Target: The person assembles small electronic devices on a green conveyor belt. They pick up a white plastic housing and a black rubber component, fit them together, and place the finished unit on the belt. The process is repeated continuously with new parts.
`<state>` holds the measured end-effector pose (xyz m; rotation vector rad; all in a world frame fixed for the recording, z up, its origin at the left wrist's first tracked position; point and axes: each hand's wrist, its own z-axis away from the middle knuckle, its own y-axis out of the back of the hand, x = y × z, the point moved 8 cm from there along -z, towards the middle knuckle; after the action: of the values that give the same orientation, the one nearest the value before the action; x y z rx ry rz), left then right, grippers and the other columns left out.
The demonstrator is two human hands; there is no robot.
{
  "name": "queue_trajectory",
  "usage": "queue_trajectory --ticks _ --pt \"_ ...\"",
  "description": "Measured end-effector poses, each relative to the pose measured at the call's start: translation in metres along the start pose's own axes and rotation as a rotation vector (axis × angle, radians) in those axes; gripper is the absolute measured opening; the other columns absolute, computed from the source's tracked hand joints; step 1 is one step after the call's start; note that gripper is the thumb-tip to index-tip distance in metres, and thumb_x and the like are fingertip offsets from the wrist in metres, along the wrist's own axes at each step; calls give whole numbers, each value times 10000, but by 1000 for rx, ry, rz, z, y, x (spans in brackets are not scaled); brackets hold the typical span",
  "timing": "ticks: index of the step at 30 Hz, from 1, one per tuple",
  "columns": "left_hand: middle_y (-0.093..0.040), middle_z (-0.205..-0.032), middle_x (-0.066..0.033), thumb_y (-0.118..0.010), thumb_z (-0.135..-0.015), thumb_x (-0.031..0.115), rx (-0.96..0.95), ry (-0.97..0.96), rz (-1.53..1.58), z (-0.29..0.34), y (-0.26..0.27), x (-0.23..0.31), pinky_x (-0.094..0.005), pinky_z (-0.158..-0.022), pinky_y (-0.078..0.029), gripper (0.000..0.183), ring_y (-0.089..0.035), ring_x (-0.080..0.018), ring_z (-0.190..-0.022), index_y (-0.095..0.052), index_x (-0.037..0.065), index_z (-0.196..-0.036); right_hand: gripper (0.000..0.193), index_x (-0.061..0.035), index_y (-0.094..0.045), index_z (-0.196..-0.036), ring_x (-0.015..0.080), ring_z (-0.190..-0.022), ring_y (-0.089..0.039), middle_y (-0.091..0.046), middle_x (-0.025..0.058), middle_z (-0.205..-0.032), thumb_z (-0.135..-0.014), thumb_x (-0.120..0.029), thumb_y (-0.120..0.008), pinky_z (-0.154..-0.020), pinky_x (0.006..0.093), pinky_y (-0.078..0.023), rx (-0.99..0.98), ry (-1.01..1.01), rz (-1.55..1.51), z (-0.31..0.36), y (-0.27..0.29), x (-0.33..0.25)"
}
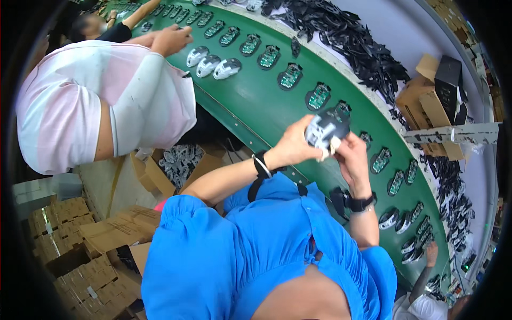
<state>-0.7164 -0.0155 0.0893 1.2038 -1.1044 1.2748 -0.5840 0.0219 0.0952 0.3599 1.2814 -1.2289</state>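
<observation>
Above the green conveyor belt (314, 144) I hold a computer mouse (326, 129), dark on one part and light grey on the other. My left hand (292, 143) grips its left side, fingers closed around it. Pale finger covers show on the fingertips of my right hand (353, 157), which is closed on the mouse's near right edge. Just behind it on the belt lies an open mouse base with a green circuit board (318, 97). Part of another base (343, 108) shows past the held mouse.
Open mouse bases line the belt, with three grey-topped mice (208, 65) at the left. Black plastic parts (346, 40) heap beyond the belt, near a cardboard box (421, 101). A co-worker (106, 101) stands left; another's hand (431, 253) reaches in at right. Cartons (64, 224) stack lower left.
</observation>
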Motion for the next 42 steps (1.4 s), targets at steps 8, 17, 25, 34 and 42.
queue_trajectory --ticks 8,17,25,34,42 --pt "-555 -1151 -74 -833 -596 161 -338 -40 64 55 -23 47 -295 -966 -396 855 -525 -142 -1074 -400 -8 -1314 784 65 -468 -1302 246 -1153 -541 -526 170 -1282 -609 -126 -783 -1001 361 -418 -184 62 -36 53 -5 -24" --pt "-633 -1002 -168 -795 -519 229 -66 -423 -252 71 -8 106 -396 -799 -498 683 -630 -328 -903 -580 1 -1126 805 25 -450 -1339 289 -1208 -505 -504 214 -1302 -628 -35 -822 -1019 444 -414 -187 243 219 92 -34 -40" --pt "-427 -1280 -248 -689 -639 108 80 -278 -479 -11 -57 -22 -470 -1010 -358 667 -382 -420 -1236 -423 -34 -1234 577 1 -375 -1378 200 -1051 -581 -576 127 -1164 -857 -74 -610 -876 316 -492 342 208 -211 32 54 44" --pt "-412 -1364 -248 -700 -674 173 -139 -109 -454 -8 -56 -60 -419 -1082 -324 744 -413 -363 -1272 -411 -15 -1332 487 22 -427 -1307 182 -1012 -559 -560 118 -1188 -859 -50 -602 -901 307 -451 1045 362 227 124 230 86" --pt "-436 -1281 -301 -840 -598 309 542 145 -1111 -21 163 -149 -481 -1059 -301 944 -392 -438 -1214 -358 -78 -1312 814 -90 -359 -1392 421 -1098 -498 -487 212 -1254 -727 -336 -758 -921 513 -420 1784 -415 1331 235 361 105"
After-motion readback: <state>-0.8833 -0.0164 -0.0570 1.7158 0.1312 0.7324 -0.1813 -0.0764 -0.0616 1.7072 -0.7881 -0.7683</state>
